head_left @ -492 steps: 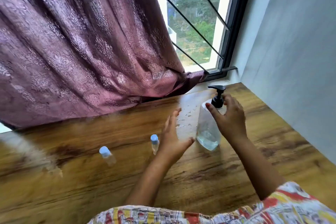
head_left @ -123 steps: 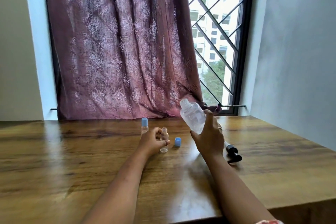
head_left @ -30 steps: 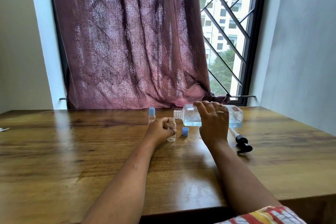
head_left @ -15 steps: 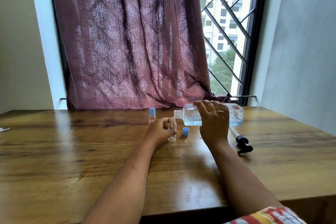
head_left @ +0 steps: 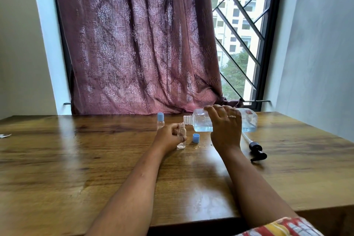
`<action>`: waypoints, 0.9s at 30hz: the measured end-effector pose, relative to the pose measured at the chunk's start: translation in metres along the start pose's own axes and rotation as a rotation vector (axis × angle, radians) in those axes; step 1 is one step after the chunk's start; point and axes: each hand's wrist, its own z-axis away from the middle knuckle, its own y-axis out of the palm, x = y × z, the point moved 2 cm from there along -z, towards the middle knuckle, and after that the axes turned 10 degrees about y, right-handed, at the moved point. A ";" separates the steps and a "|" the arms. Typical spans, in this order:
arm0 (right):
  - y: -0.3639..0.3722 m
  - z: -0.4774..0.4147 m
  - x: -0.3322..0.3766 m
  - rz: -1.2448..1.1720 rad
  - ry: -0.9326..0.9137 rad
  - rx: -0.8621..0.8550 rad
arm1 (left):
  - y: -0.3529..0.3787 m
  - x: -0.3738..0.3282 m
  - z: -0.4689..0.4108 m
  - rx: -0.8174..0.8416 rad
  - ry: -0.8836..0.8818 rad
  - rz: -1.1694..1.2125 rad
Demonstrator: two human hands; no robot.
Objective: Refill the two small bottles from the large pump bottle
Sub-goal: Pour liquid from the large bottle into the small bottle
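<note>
Clear plastic, the large pump bottle point(head_left: 203, 123) lies nearly horizontal in the right hand point(head_left: 225, 128), long axis running left to right, its threaded neck touching the mouth of the small clear bottle point(head_left: 181, 137). This stands upright on the wooden table point(head_left: 76, 159), gripped by the left hand point(head_left: 168, 137). Pale blue liquid pools along the large bottle's lower side.

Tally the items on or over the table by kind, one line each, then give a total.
Small bottles: 2, the open small bottle held by the left hand and the capped small bottle
Large bottle: 1, tipped in the right hand
Loose blue cap: 1
Pump head: 1
Total: 5
</note>
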 end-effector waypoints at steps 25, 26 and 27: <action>-0.001 0.001 0.000 -0.017 0.004 -0.019 | 0.000 -0.001 0.001 0.031 -0.011 0.017; 0.000 0.001 0.001 -0.014 0.004 -0.019 | 0.000 -0.001 0.001 0.032 -0.011 0.019; 0.000 0.001 0.001 -0.011 0.004 -0.019 | 0.000 0.000 0.000 0.031 -0.009 0.022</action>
